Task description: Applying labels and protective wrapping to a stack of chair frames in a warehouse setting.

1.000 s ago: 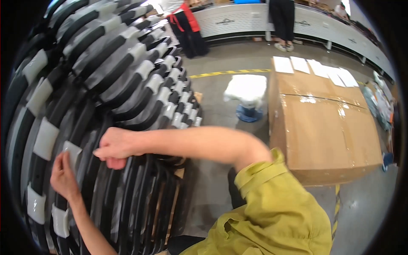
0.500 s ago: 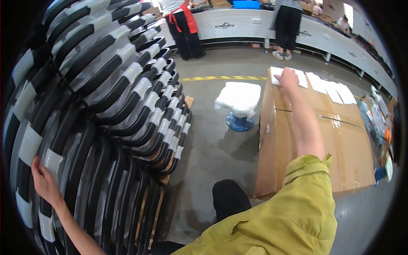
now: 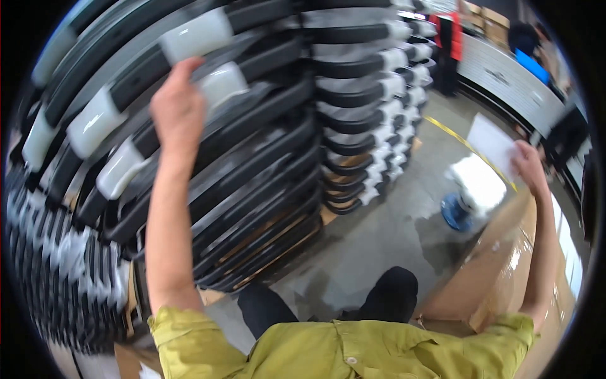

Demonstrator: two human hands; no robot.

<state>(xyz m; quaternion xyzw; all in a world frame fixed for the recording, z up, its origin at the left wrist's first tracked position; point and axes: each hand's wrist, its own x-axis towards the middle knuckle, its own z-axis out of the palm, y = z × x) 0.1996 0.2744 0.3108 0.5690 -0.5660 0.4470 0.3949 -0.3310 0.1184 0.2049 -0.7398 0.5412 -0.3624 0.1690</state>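
My left hand point(image 3: 180, 107) is raised in front of a tall stack of curved black frames point(image 3: 271, 63). Its fingers are curled, and whatever they grip is hidden behind the hand. A glossy white wrap point(image 3: 197, 36) around one black bar is just above the fingertips, and another white wrap point(image 3: 222, 85) sits to the right. On the far right, my right hand point(image 3: 529, 165) pinches a white sheet point(image 3: 491, 142) by its edge. The sheet is lifted in the air, beyond a large brown cardboard box point(image 3: 492, 265).
A blue-based stool point(image 3: 456, 211) with a white padded cover point(image 3: 481, 184) stands between stack and box. Yellow floor tape point(image 3: 451, 131) runs behind it. More wrapped frames point(image 3: 63, 278) are piled at lower left. A long grey workbench point(image 3: 499, 79) with people beside it is at the back right.
My view has swung left toward the stack. The right hand has lifted a white sheet off the box top. My left hand has shifted along the wrapped bars, its fingers now curled.
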